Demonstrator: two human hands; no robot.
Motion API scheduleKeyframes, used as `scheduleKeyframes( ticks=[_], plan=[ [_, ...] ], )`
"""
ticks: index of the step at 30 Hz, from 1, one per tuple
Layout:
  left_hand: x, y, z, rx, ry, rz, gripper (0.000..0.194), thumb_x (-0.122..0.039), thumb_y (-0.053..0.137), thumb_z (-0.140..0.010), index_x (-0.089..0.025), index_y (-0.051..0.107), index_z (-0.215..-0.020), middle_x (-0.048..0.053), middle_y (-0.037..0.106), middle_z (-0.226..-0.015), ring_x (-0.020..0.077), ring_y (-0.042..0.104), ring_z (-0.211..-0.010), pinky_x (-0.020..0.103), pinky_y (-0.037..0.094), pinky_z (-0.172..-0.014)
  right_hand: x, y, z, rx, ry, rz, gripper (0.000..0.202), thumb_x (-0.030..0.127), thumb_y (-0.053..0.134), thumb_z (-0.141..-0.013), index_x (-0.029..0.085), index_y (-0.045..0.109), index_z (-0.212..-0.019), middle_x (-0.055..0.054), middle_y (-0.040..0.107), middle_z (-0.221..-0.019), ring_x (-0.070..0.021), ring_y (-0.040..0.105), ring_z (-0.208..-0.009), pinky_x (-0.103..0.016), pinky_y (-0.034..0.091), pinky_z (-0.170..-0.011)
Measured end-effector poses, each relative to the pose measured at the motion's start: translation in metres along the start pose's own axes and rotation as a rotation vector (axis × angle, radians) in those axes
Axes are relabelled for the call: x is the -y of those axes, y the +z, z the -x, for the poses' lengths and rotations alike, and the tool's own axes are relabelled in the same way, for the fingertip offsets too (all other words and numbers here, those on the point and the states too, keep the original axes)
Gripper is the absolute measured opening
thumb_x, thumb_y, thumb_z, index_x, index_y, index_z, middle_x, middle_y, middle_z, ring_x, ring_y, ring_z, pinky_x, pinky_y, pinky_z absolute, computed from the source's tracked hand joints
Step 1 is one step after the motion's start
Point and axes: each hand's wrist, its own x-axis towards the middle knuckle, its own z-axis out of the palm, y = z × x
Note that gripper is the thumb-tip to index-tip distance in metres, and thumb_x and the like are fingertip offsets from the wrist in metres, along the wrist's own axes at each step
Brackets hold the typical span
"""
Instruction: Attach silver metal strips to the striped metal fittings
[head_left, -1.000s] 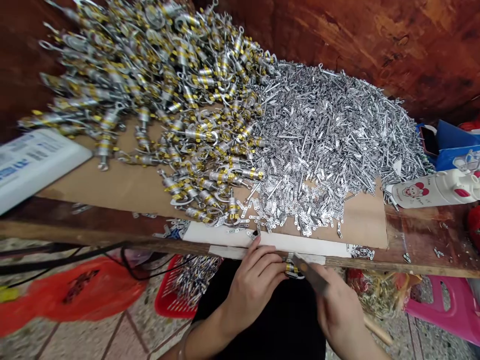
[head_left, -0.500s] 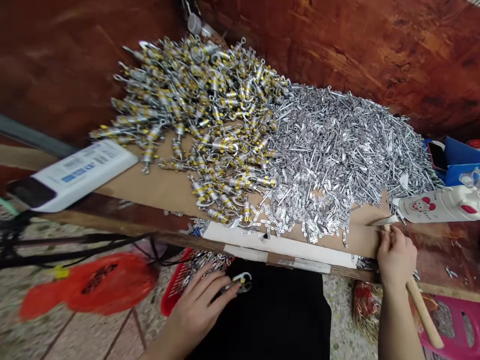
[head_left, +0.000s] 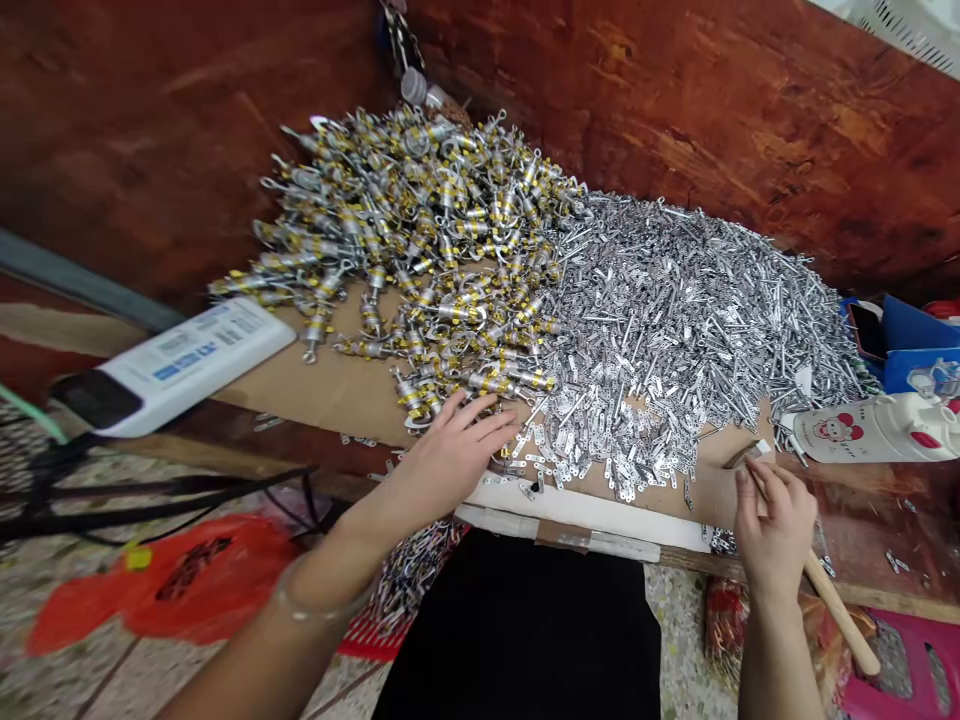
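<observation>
My left hand point(head_left: 461, 445) lies palm down on the front edge of a heap of metal fittings with yellow bands point(head_left: 442, 230). Its fingers are outstretched and spread, and whatever is under the palm is hidden. My right hand point(head_left: 776, 515) is closed around a hammer point(head_left: 840, 620) near its head, at the right end of the cardboard. The pale wooden handle slants down past the wrist. Between the hands spreads a big pile of small silver plates with holes and pins point(head_left: 645, 330).
A white box-shaped device point(head_left: 202, 350) rests at the bench's left. On the right stand a white bottle point(head_left: 862, 430) lying sideways and a blue box point(head_left: 922, 345). Below are a red basket point(head_left: 367, 640) of metal parts, an orange bag point(head_left: 187, 590) and a pink stool point(head_left: 900, 650).
My left hand has risen from above the red basket to the yellow-banded heap, and the ring-shaped metal piece it held no longer shows. My right hand keeps hold of the hammer.
</observation>
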Motion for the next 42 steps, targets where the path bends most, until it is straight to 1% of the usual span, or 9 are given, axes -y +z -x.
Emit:
scheduleKeyframes(
  ticks=[6, 10, 13, 18, 23, 29, 32, 36, 42],
  plan=[
    [-0.001, -0.004, -0.014, -0.13, 0.1, 0.108, 0.023, -0.011, 0.043, -0.086, -0.019, 0.063, -0.095, 0.003, 0.065, -0.087, 0.0208, 0.055, -0.097, 0.056, 0.031, -0.101, 0.072, 0.006, 0.009, 0.37, -0.037, -0.314, 0.017, 0.029, 0.046, -0.089, 0.021, 0.06, -0.091, -0.004, 0.061, -0.085, -0.019, 0.052, -0.082, -0.032, 0.04, -0.072],
    [-0.033, -0.007, -0.011, -0.295, 0.061, 0.328, 0.021, -0.012, 0.048, -0.085, -0.018, 0.059, -0.102, 0.003, 0.058, -0.085, 0.0144, 0.057, -0.088, 0.036, 0.048, -0.088, 0.102, 0.024, 0.009, 0.511, -0.024, -0.23, 0.016, 0.031, 0.051, -0.085, 0.019, 0.061, -0.087, -0.005, 0.06, -0.083, -0.0214, 0.048, -0.079, -0.035, 0.037, -0.072],
    [-0.061, -0.002, -0.003, -0.332, -0.053, 0.515, 0.023, -0.009, 0.048, -0.084, -0.02, 0.06, -0.101, 0.003, 0.052, -0.085, 0.0092, 0.056, -0.078, 0.018, 0.05, -0.068, 0.107, 0.031, 0.005, 0.507, -0.015, -0.212, 0.016, 0.027, 0.048, -0.087, 0.019, 0.061, -0.081, -0.005, 0.059, -0.08, -0.0216, 0.048, -0.077, -0.036, 0.036, -0.071],
    [-0.09, 0.006, 0.005, -0.317, -0.181, 0.675, 0.017, -0.012, 0.05, -0.086, -0.02, 0.061, -0.097, 0.003, 0.055, -0.086, 0.0096, 0.058, -0.078, 0.018, 0.051, -0.068, 0.103, 0.012, -0.002, 0.486, 0.044, -0.506, 0.016, 0.026, 0.046, -0.089, 0.02, 0.059, -0.082, -0.003, 0.061, -0.08, -0.018, 0.053, -0.078, -0.031, 0.04, -0.07],
    [-0.098, 0.001, 0.002, -0.295, -0.128, 0.64, 0.03, -0.016, 0.05, -0.088, -0.021, 0.052, -0.117, 0.003, 0.066, -0.093, 0.0111, 0.063, -0.084, 0.02, 0.053, -0.078, 0.115, -0.025, 0.005, 0.511, -0.191, -0.59, 0.013, 0.018, 0.048, -0.088, 0.021, 0.059, -0.095, -0.003, 0.063, -0.083, -0.0161, 0.054, -0.077, -0.029, 0.043, -0.069],
    [-0.103, -0.007, -0.006, -0.29, -0.103, 0.692, 0.024, -0.015, 0.051, -0.087, -0.019, 0.058, -0.109, 0.004, 0.066, -0.09, 0.0113, 0.063, -0.082, 0.019, 0.053, -0.075, 0.122, -0.043, 0.013, 0.488, -0.387, -0.526, 0.024, 0.009, 0.043, -0.088, 0.018, 0.057, -0.105, -0.005, 0.063, -0.085, -0.016, 0.051, -0.072, -0.03, 0.043, -0.066],
    [-0.106, -0.007, -0.008, -0.255, -0.142, 0.802, 0.018, -0.011, 0.051, -0.085, -0.019, 0.063, -0.096, 0.003, 0.063, -0.085, 0.0103, 0.062, -0.078, 0.018, 0.052, -0.069, 0.116, -0.042, 0.013, 0.529, -0.311, -0.635, 0.022, 0.011, 0.045, -0.088, 0.022, 0.055, -0.104, -0.004, 0.062, -0.085, -0.0152, 0.053, -0.075, -0.029, 0.044, -0.066],
    [-0.108, -0.004, -0.008, -0.279, -0.351, 0.94, 0.011, -0.014, 0.057, -0.081, -0.019, 0.066, -0.084, 0.002, 0.063, -0.08, 0.0113, 0.062, -0.075, 0.02, 0.052, -0.067, 0.111, -0.037, 0.016, 0.506, -0.067, -0.732, 0.012, 0.02, 0.052, -0.086, 0.022, 0.054, -0.098, -0.004, 0.058, -0.089, -0.0164, 0.054, -0.085, -0.029, 0.047, -0.07],
    [-0.111, 0.001, -0.009, -0.237, -0.482, 1.04, 0.008, -0.017, 0.06, -0.077, -0.019, 0.068, -0.077, 0.001, 0.063, -0.073, 0.0114, 0.061, -0.069, 0.02, 0.052, -0.063, 0.116, -0.031, 0.024, 0.385, -0.114, -0.679, 0.012, 0.011, 0.051, -0.085, 0.021, 0.056, -0.091, -0.003, 0.058, -0.081, -0.0143, 0.053, -0.076, -0.028, 0.045, -0.067]
  ],
)
